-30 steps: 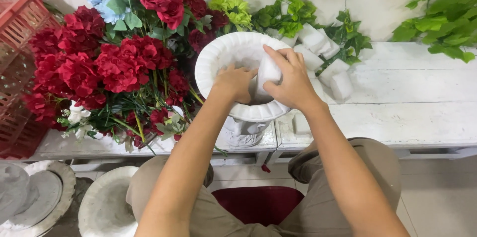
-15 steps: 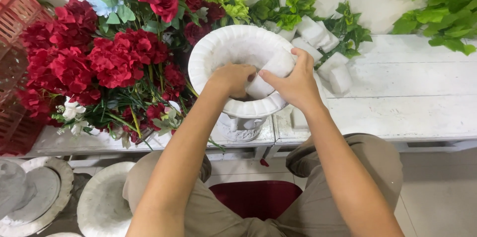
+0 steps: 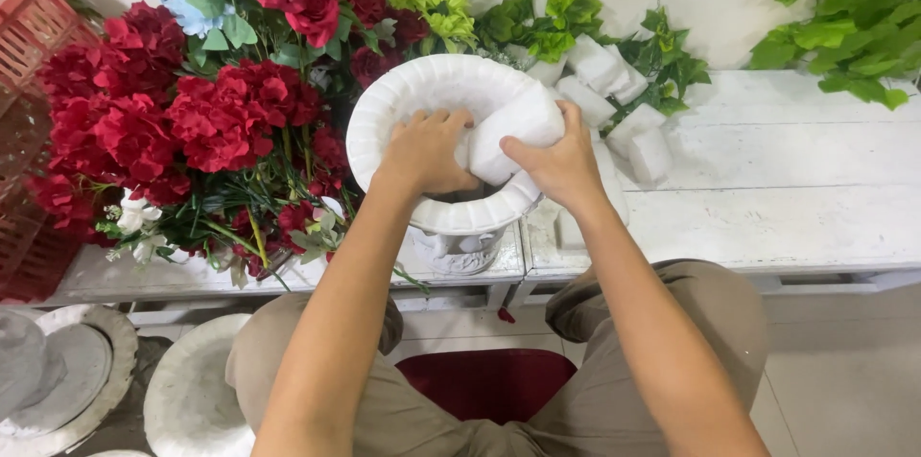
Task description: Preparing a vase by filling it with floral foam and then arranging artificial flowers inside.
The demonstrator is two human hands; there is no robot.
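Over white urn [image 3: 403, 97] on painted surface [image 3: 787, 217]: both hands now pressing white foam block [image 3: 513, 131] lower into bowl than a second ago; left hand [image 3: 427, 152] fingers curled inside rim; right hand [image 3: 556, 164] gripping block; red flowers [image 3: 201, 121] alongside.

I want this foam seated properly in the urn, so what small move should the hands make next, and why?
Probably press the white foam block further down into the white urn. The block sits tilted, its top above the rim, gripped by the right hand, while the left hand rests inside the bowl beside it. It does not look settled yet.
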